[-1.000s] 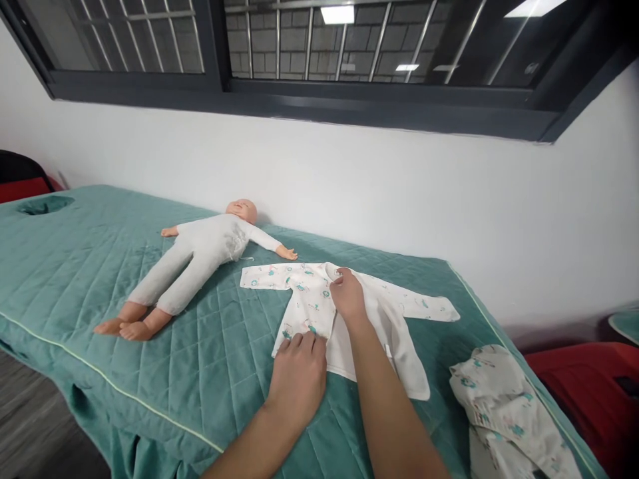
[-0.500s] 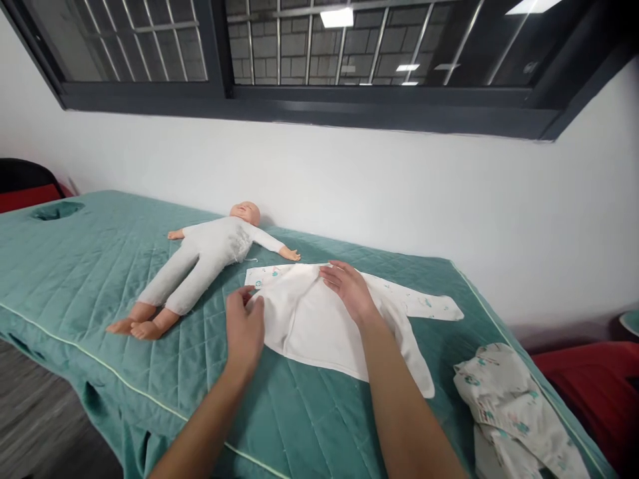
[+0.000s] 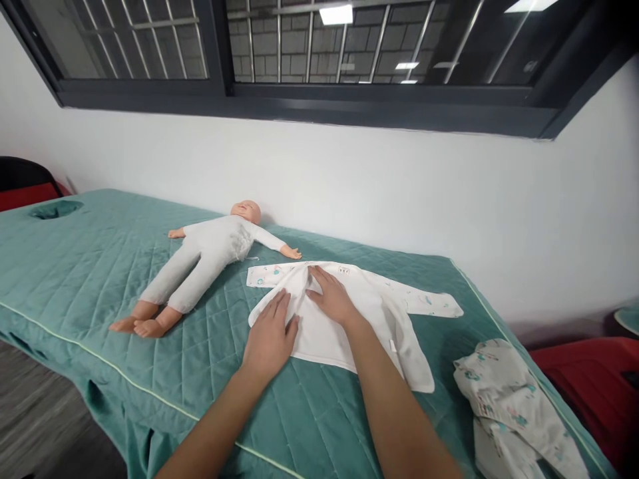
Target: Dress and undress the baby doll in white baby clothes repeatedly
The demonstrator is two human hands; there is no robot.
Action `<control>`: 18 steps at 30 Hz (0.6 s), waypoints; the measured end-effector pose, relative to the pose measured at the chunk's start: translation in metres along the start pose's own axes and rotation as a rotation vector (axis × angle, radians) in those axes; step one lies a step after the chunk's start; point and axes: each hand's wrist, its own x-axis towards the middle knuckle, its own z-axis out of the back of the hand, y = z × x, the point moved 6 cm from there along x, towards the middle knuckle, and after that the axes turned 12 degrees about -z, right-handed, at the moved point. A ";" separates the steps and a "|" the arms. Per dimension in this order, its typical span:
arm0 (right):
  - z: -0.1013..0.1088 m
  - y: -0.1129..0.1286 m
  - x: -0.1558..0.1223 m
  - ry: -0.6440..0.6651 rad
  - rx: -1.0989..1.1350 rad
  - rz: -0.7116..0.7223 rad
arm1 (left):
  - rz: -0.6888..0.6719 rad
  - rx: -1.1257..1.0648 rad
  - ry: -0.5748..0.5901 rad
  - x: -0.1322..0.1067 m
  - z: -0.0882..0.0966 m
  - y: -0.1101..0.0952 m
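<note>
A white baby top (image 3: 369, 313) with small printed figures lies spread open, inside up, on the green quilted table (image 3: 100, 266). My left hand (image 3: 269, 332) lies flat on its left front panel, fingers stretched out. Just right of it, my right hand (image 3: 332, 299) presses flat near the collar, fingers spread. Both hands rest on the cloth and grip nothing. A baby doll (image 3: 200, 259) in a plain white suit lies on its back to the left, arms out, one arm close to the top's left sleeve.
A crumpled printed garment (image 3: 509, 406) lies at the table's right end. The white wall and a dark-framed window run behind the table. Red furniture (image 3: 594, 379) stands at the right, and a red and black seat (image 3: 22, 186) at the far left. The table's front edge drops to a grey floor.
The top's left front panel was flipped open to the left, so its white inside now shows. My left hand let go of the cloth and flattened on it; my right hand slid left.
</note>
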 end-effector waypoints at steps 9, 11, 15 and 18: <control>-0.001 -0.010 0.008 -0.146 0.319 -0.103 | 0.002 0.022 0.059 0.000 -0.003 0.003; 0.011 -0.019 0.005 -0.232 0.494 -0.149 | 0.004 0.013 0.045 0.000 -0.004 0.005; 0.038 -0.038 -0.013 -0.360 0.876 -0.205 | 0.014 0.001 0.016 -0.002 -0.003 0.008; 0.054 -0.046 -0.031 -0.378 1.081 -0.186 | -0.038 -0.018 -0.057 -0.002 0.005 0.004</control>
